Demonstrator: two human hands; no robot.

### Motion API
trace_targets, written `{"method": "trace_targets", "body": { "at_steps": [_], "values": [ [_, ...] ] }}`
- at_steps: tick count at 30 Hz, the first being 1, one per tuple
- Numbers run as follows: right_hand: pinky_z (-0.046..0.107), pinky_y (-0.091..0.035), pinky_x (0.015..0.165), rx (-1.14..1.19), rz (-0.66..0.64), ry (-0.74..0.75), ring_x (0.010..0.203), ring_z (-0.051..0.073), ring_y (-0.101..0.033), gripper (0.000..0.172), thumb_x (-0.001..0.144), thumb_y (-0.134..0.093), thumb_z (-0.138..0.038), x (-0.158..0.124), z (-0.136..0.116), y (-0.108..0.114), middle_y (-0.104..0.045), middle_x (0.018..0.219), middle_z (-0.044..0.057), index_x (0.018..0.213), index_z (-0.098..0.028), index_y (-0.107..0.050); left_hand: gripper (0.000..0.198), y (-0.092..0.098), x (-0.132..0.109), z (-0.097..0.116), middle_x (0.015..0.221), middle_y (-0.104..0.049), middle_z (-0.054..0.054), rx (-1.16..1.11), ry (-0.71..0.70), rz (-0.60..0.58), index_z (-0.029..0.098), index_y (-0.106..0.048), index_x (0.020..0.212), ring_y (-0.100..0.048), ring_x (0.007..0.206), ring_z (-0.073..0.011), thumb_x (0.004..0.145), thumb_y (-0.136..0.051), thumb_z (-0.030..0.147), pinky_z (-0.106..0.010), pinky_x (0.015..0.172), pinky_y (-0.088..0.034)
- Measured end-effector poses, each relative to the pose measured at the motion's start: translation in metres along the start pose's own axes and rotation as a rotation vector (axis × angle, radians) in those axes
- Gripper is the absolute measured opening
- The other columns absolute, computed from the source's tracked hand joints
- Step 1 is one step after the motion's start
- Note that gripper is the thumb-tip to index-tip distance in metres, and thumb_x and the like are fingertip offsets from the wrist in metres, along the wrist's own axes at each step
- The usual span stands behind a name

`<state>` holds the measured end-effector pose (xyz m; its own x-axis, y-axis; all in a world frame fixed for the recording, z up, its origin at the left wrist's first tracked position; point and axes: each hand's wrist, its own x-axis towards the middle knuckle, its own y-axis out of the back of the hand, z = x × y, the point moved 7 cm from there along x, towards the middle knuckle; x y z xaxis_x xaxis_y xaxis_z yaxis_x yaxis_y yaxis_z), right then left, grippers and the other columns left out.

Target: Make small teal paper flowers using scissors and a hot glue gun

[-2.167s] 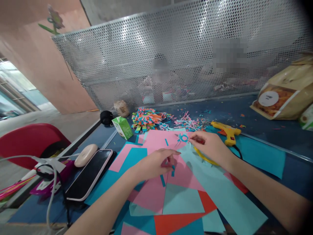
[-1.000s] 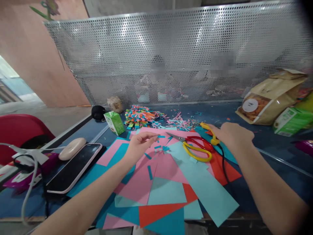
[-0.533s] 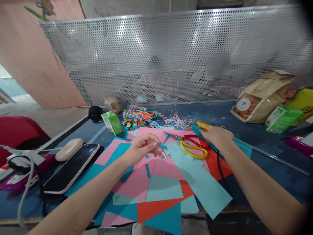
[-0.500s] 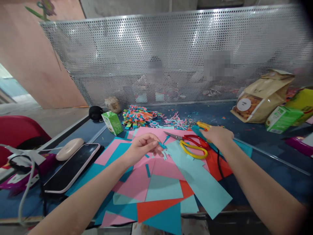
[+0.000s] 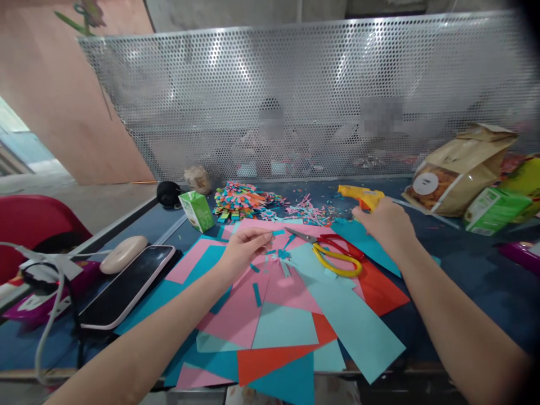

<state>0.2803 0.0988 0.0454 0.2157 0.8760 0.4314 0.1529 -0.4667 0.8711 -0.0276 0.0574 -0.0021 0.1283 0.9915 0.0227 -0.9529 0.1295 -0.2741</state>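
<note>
My left hand [image 5: 248, 250] pinches a short teal paper strip [image 5: 278, 232] between thumb and fingertips, above the coloured sheets. Just below it, a small teal and light-blue cut-paper flower [image 5: 282, 256] lies on pink paper [image 5: 291, 292]. My right hand [image 5: 390, 222] is wrapped round the handle of a yellow glue gun [image 5: 366, 196], whose nozzle points left. Between the hands lie scissors [image 5: 337, 263] with one red and one yellow handle, blades toward the left. A loose teal strip [image 5: 257, 294] rests on the sheets nearer me.
Behind the sheets sit a pile of fringed paper flowers [image 5: 238, 199] and thin paper shreds [image 5: 306, 209]. A phone [image 5: 129, 287] and green carton [image 5: 196, 211] are at left, a snack bag [image 5: 455, 171] at right. A perforated metal screen [image 5: 295, 73] closes off the back; people sit beyond.
My right hand has raised the glue gun and shifted it slightly right. The paper flower, near my left fingers before, now lies apart on the pink sheet; my left fingers hold a teal strip.
</note>
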Motion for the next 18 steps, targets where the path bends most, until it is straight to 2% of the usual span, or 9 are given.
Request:
{"method": "trace_targets", "body": {
  "at_steps": [2, 4, 8, 12, 18],
  "values": [
    [0.037, -0.042, 0.059, 0.013, 0.125, 0.016, 0.075, 0.031, -0.059, 0.048, 0.075, -0.044, -0.051, -0.009, -0.017, 0.015, -0.061, 0.083, 0.017, 0.101, -0.012, -0.053, 0.022, 0.005, 0.001, -0.002, 0.058, -0.061, 0.0, -0.001, 0.014, 0.044, 0.013, -0.068, 0.069, -0.05, 0.052, -0.0055, 0.056, -0.077, 0.028, -0.018, 0.05, -0.039],
    [0.034, -0.042, 0.06, 0.053, 0.206, 0.145, 0.081, 0.029, -0.057, 0.039, 0.074, -0.048, -0.046, -0.02, -0.04, 0.024, -0.059, 0.091, 0.016, 0.098, -0.015, -0.049, 0.023, 0.01, 0.002, -0.004, 0.058, -0.06, 0.001, -0.008, 0.026, 0.097, 0.012, -0.068, 0.07, -0.048, 0.05, -0.004, 0.055, -0.077, 0.028, -0.017, 0.05, -0.039],
    [0.032, -0.042, 0.059, 0.057, 0.205, 0.401, 0.086, 0.028, -0.057, 0.035, 0.074, -0.05, -0.04, -0.038, -0.074, 0.019, -0.055, 0.1, 0.014, 0.1, -0.018, -0.046, 0.024, 0.017, 0.003, -0.005, 0.062, -0.061, 0.0, -0.041, 0.036, 0.169, 0.012, -0.067, 0.068, -0.048, 0.051, -0.0032, 0.054, -0.078, 0.028, -0.016, 0.05, -0.038],
    [0.031, -0.043, 0.057, 0.044, 0.197, 0.515, 0.084, 0.027, -0.058, 0.041, 0.074, -0.049, -0.039, -0.048, -0.084, 0.01, -0.054, 0.108, 0.015, 0.108, -0.016, -0.044, 0.022, 0.018, 0.003, -0.005, 0.066, -0.062, -0.001, -0.064, 0.036, 0.176, 0.011, -0.067, 0.068, -0.049, 0.053, -0.0035, 0.055, -0.077, 0.027, -0.016, 0.051, -0.038],
    [0.03, -0.044, 0.054, 0.013, 0.21, 0.547, 0.081, 0.025, -0.06, 0.044, 0.074, -0.048, -0.038, -0.05, -0.087, 0.011, -0.055, 0.11, 0.016, 0.11, -0.014, -0.045, 0.022, 0.019, 0.004, -0.006, 0.064, -0.061, -0.001, -0.084, 0.042, 0.18, 0.011, -0.066, 0.069, -0.046, 0.051, -0.0029, 0.055, -0.077, 0.026, -0.017, 0.05, -0.037]
  ]
}}
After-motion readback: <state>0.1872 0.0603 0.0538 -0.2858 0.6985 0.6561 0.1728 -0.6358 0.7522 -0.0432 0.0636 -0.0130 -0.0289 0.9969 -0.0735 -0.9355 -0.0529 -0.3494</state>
